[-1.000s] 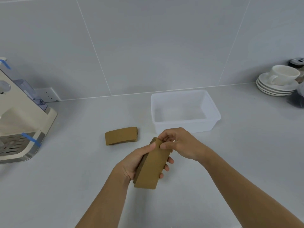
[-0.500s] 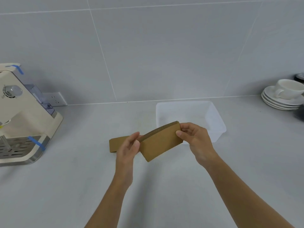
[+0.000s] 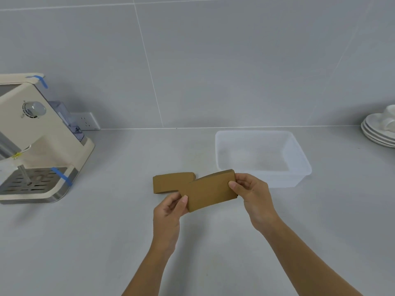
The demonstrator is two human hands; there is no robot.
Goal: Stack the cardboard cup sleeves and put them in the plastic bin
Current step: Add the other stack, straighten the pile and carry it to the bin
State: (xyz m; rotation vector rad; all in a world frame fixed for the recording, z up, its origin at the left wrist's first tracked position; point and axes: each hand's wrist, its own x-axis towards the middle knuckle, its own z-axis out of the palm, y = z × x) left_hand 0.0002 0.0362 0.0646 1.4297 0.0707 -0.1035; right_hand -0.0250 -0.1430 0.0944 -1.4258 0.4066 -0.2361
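Observation:
I hold a stack of brown cardboard cup sleeves (image 3: 210, 190) above the counter, nearly level, tilted up to the right. My left hand (image 3: 170, 208) pinches its lower left end and my right hand (image 3: 251, 193) pinches its right end. A second pile of sleeves (image 3: 171, 183) lies flat on the counter just behind and left of the held stack, partly hidden by it. The clear plastic bin (image 3: 297, 159) stands to the right behind my right hand, with nothing visible inside.
A cream espresso machine (image 3: 40, 142) with blue tape strips stands at the left. A wall socket (image 3: 87, 121) is behind it. White saucers with a cup (image 3: 379, 129) are stacked at the far right edge. The tiled wall rises behind the counter.
The held stack turned from upright in my left hand to nearly level between both hands. It sits in front of the pile on the counter. The view tilted up.

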